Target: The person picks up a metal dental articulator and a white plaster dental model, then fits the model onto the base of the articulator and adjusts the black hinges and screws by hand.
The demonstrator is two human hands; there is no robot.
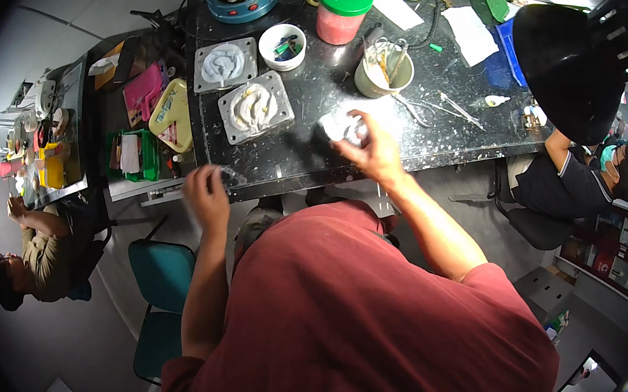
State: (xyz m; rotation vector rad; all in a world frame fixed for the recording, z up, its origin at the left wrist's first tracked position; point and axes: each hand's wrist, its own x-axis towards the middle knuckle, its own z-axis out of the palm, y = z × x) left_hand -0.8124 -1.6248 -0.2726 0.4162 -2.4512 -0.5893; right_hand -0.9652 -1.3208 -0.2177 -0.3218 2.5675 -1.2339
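My right hand (pixel 372 148) grips a white, rounded, plaster-like piece (pixel 343 127) by its right side, just above the black worktop, under bright light. Its exact kind is lost in the glare. At the front edge of the worktop, my left hand (pixel 208 198) is bent and smeared by motion. By its fingertips is a small clear strip (pixel 234 175); whether the fingers touch it is unclear. Beyond the hands lie two square grey metal mould halves, the nearer (pixel 283 116) and the farther (pixel 201 75), each filled with pale, ridged material.
A white bowl of small coloured pieces (pixel 267 45), a green-lidded pink tub (pixel 334 27) and a tool pot (pixel 368 83) stand behind. Thin tools (pixel 461 110) lie to the right. A black lamp shade (pixel 557 71) overhangs the right side. Co-workers sit left (pixel 51 243) and right (pixel 558 189).
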